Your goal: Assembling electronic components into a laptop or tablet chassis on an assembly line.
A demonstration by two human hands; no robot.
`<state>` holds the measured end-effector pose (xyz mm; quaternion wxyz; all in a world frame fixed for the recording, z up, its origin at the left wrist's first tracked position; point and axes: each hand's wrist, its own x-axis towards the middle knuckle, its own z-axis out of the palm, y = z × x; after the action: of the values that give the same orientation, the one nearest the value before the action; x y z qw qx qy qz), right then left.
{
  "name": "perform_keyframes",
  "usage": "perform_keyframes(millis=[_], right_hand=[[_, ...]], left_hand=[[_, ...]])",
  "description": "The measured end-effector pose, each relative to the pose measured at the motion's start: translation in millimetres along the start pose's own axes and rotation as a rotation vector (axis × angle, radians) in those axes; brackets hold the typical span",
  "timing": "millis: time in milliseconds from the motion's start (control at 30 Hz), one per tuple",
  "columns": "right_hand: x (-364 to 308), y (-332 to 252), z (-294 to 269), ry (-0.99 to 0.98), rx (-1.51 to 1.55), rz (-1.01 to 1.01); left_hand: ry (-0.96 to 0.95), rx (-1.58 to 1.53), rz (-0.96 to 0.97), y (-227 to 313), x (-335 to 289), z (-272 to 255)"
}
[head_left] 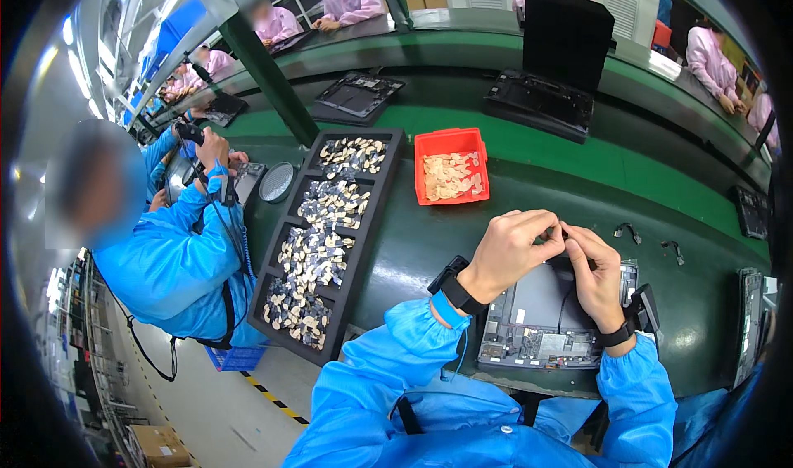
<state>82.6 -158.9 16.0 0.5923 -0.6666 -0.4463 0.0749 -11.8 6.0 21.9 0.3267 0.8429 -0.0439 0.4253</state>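
Note:
My left hand point(514, 251) and my right hand point(596, 280) meet above an opened laptop base point(541, 342). Both have their fingers pinched together around a small dark piece point(564, 230), mostly hidden by the fingertips, so its kind is unclear. Below them, the laptop base lies on the green bench, its dark panel and exposed circuit board showing. A thin dark cable runs across the panel beside my right hand. Two small dark cable-like parts point(628, 233) lie on the bench beyond that hand.
A black divided tray point(395, 171) of small dark-and-cream pieces stands left. Beyond my hands sits a red bin point(453, 133) of peeled tan pieces. A blue-sleeved co-worker point(178, 261) works at far left. More opened laptops point(541, 96) rest on the line beyond; another point(747, 319) is at right.

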Motion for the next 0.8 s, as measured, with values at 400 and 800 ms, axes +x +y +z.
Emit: perform_keyframes(millis=[400,800], right_hand=[[8,23,14,0.04,0.352,0.111],[5,27,-3,-0.188,0.29,0.18]], left_hand=[[0.303,0.461,-0.309,-101,-9,-83],[-0.113,0.113,0.193,-3,6,8]])
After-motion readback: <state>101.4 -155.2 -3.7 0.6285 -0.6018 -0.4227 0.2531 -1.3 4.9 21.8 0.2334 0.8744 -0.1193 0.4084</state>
